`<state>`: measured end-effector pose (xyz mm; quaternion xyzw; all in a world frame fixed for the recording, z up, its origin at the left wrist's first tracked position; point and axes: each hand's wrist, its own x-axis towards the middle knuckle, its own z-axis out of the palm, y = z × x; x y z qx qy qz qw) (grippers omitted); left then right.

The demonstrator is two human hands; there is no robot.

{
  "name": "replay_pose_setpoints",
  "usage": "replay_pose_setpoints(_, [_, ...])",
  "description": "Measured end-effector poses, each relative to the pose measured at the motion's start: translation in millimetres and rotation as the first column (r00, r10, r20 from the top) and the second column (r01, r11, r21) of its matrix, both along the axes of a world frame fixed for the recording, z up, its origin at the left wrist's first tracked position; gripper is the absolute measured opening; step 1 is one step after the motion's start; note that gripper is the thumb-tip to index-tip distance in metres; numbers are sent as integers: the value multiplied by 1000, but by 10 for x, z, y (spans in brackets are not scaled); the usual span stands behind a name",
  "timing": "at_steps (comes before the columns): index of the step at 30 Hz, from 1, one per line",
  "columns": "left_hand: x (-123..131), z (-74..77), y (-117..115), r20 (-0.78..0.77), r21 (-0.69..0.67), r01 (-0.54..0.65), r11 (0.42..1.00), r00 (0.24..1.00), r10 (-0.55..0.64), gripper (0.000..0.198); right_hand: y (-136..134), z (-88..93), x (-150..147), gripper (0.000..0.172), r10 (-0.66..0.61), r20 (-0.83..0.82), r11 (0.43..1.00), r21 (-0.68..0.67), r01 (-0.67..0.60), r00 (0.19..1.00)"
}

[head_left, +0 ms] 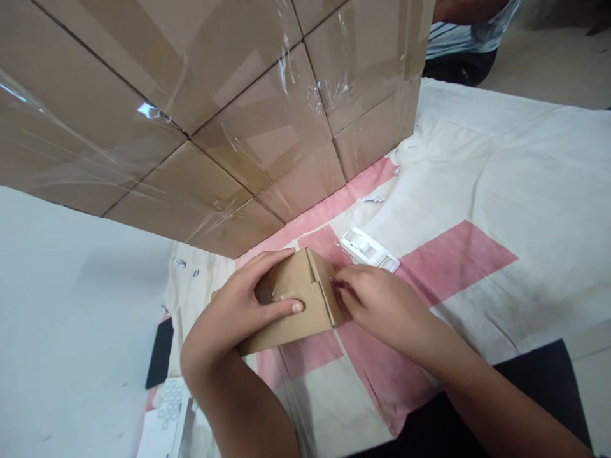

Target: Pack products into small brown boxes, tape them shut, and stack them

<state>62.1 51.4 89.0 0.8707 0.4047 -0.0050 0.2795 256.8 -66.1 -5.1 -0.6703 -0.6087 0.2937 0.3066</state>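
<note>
A small brown cardboard box [312,312] lies tilted over the cloth in front of me. My left hand [258,299] is wrapped over its top, with the thumb on the near face and the fingers along the far edge. At the box's right end, my right hand [360,292] is closed in a pinch against the end flap. Whatever sits between those fingertips is hidden. Just beyond the right hand, a white plastic device [367,248], perhaps a tape dispenser, rests on the cloth.
A tall wrapped stack of cardboard boxes [267,140] stands behind. Pink-and-white cloth [458,261] covers the surface. Small crumpled scraps [373,198] lie on it. At left are a white wall [71,318], a dark phone-like slab [160,353] and a white printed box [165,420]. Another person [470,38] is at upper right.
</note>
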Motion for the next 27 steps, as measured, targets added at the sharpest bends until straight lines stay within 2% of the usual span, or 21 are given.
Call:
replay_pose_setpoints(4, [-7,-4,6,-6,7,2,1000,1000,-2,68,-7,8,-25,22,-1,93,1000,-27,3,996])
replay_pose_setpoints(14, [-12,17,-5,-6,5,-3,1000,1000,3,66,-59,45,54,21,56,56,998,-7,-56,997])
replay_pose_setpoints(21, [-3,-20,16,0,38,-14,999,1000,14,66,-30,-23,6,19,51,136,998,13,-54,989])
replay_pose_setpoints(27, [-24,-57,35,7,58,-24,998,1000,24,68,2,49,-56,21,15,198,999,-41,-7,980])
